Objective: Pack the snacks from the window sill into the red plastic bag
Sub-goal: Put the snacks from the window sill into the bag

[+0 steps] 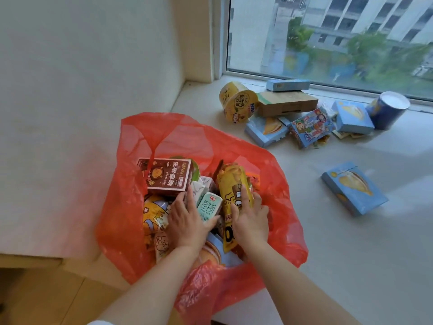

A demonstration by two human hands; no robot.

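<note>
1. The pale window sill (351, 231) carries everything in front of me.
2. The red plastic bag (131, 231) sits open at its near edge.
3. A lone blue box (353, 187) lies apart, to the right.
4. By the glass: a tipped yellow cup (237, 102), a cardboard box (287, 103), more blue boxes (266, 131), and a blue can (389, 109).

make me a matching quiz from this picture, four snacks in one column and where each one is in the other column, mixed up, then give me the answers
Things:
1. milk carton
2. yellow cup
3. brown box
4. blue can

Places:
A. on its side on the sill, far right by the window
B. in the red bag, between the two hands
C. on its side on the sill, left end of the pile
D. in the bag, at its far left, above the left hand

Pairs: 1-B, 2-C, 3-D, 4-A

The right hand rests on a yellow packet in the bag.
</note>
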